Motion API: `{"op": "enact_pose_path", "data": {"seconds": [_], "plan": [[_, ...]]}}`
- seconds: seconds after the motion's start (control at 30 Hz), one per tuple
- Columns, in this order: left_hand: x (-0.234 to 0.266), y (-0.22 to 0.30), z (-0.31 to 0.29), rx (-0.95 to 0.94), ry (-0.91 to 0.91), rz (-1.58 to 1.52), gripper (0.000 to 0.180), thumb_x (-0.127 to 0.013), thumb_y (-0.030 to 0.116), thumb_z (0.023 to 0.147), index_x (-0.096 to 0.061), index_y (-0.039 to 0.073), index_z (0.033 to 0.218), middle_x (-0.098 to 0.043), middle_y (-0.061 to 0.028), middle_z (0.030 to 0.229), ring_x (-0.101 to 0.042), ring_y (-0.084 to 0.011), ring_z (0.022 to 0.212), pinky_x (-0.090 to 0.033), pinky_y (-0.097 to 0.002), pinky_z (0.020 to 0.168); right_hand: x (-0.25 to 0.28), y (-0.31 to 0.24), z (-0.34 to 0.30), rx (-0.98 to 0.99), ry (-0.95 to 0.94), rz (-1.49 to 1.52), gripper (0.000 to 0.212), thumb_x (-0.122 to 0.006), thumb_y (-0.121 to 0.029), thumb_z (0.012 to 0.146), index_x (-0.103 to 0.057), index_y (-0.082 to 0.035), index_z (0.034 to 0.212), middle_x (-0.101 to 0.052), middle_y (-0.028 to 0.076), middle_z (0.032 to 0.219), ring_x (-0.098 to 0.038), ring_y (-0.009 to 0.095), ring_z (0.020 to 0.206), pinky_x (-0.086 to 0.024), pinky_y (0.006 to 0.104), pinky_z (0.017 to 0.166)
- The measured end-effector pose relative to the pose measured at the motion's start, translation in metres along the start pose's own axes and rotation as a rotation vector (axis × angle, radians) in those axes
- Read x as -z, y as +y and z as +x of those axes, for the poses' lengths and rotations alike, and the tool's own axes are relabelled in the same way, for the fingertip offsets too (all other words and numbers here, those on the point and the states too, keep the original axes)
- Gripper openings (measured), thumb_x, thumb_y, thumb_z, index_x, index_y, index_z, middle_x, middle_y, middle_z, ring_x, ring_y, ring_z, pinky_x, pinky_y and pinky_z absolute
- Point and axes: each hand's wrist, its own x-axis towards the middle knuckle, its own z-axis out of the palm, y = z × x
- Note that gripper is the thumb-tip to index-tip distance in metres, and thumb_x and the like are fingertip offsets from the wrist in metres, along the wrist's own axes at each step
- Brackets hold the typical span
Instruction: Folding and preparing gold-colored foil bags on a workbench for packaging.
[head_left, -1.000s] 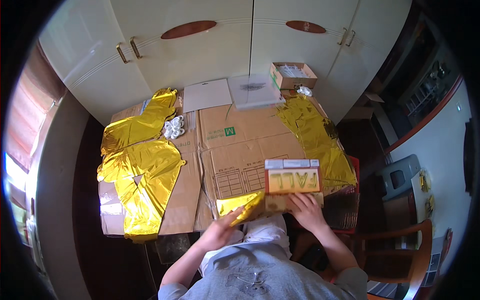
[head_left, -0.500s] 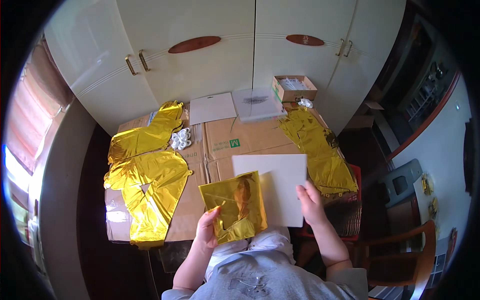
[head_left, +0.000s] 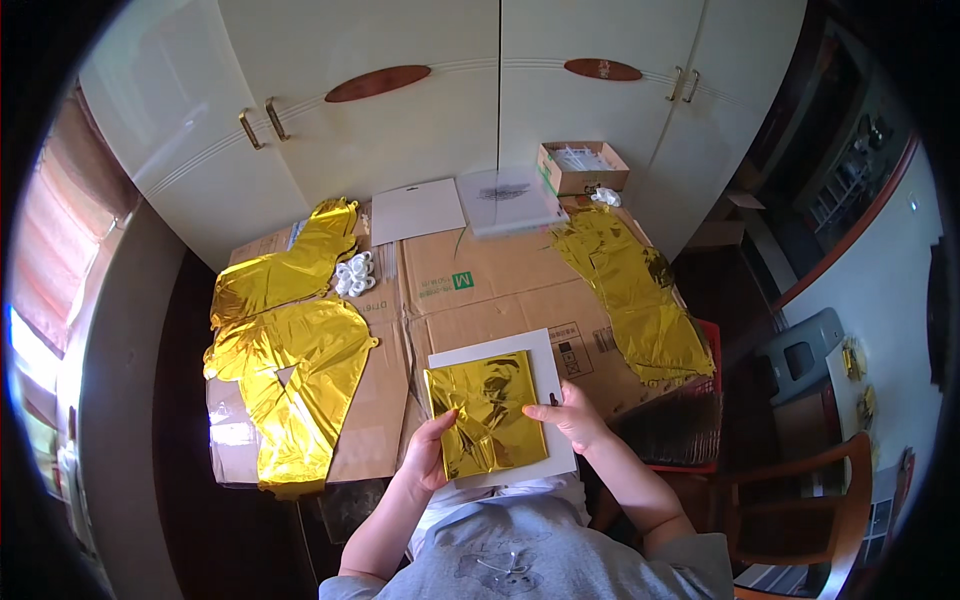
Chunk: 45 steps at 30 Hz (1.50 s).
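Foil (head_left: 490, 425), gold and folded into a rough square, lies on a white card (head_left: 559, 450) held at the near edge of a cardboard-topped bench (head_left: 505, 310). The foil covers most of the card, leaving a strip bare at the card's far edge and a wider one along its right, where a small dark slot shows. The person's left hand (head_left: 430, 447) is clamped on the foil at the card's left side, thumb pressed on top; its fingers are hidden underneath, so their exact grip cannot be told. The right hand (head_left: 580, 420) pinches the card by its right edge, thumb tip reaching onto the foil.

Left of the card, two large gold sheets (head_left: 300, 370) are spread out, one beyond the other. A cluster of white rings (head_left: 355, 275) sits beyond the card and to its left, just beside the farther sheet. Straight beyond the card, near the far edge, are a pale board (head_left: 415, 213) and a clear plastic tray (head_left: 535, 215). Farther beyond it and to its right stands a small box (head_left: 597, 183) of white sticks (head_left: 580, 158). Another gold sheet (head_left: 640, 310), crumpled, stretches to the card's right.
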Motion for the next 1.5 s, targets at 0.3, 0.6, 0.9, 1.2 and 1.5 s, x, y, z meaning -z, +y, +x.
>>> {"op": "enact_pose_path", "data": {"seconds": [0.3,0.6,0.9,1.2,1.5], "plan": [[0.012,0.002,-0.001,-0.486,0.265,0.951,0.042,-0.063,0.007,0.089,-0.046,0.001,0.128,-0.06,-0.012,0.115,-0.062,-0.0206,0.102,-0.053,-0.0342,0.086,0.009,0.01,0.003,0.017,-0.033,0.002,0.038,-0.072,-0.002,0.082,-0.057,-0.001,0.116,-0.064,0.006,0.11,-0.06,0.013,0.101,-0.047,0.031,0.094],[0.014,0.018,-0.023,-0.239,0.104,0.591,0.037,-0.061,0.008,0.091,-0.052,0.002,0.126,-0.065,-0.0094,0.116,-0.064,-0.0193,0.105,-0.052,-0.0349,0.089,0.008,0.008,0.012,-0.055,-0.102,0.001,0.045,-0.075,-0.005,0.081,-0.054,-0.002,0.122,-0.063,0.007,0.115,-0.06,0.014,0.103,-0.046,0.0323,0.096],[0.034,0.027,-0.032,-0.402,0.112,0.614,0.03,-0.056,0.008,0.094,-0.053,-0.001,0.122,-0.065,-0.011,0.114,-0.066,-0.0213,0.1,-0.055,-0.0359,0.086,0.013,-0.006,0.1,0.029,-0.289,-0.273,0.052,-0.064,-0.024,0.094,-0.044,-0.003,0.136,-0.059,0.009,0.124,-0.056,0.015,0.111,-0.048,0.0304,0.094],[0.055,0.026,-0.064,-0.462,0.533,0.75,0.027,-0.052,0.003,0.094,-0.052,-0.004,0.12,-0.066,-0.0146,0.108,-0.069,-0.024,0.092,-0.061,-0.0367,0.073,0.107,-0.097,0.266,0.455,0.184,-1.452,0.046,-0.054,-0.028,0.092,-0.051,-0.007,0.133,-0.052,0.013,0.138,-0.05,0.03,0.126,-0.041,0.0402,0.105],[0.087,0.019,-0.07,-0.471,0.572,0.687,0.029,-0.055,0.004,0.094,-0.053,-0.003,0.122,-0.066,-0.0125,0.111,-0.068,-0.0219,0.093,-0.058,-0.0348,0.078,0.121,-0.089,0.354,0.604,-0.041,-1.876,0.039,-0.055,-0.033,0.093,-0.058,-0.013,0.127,-0.056,0.009,0.135,-0.05,0.024,0.127,-0.039,0.043,0.104]]}}
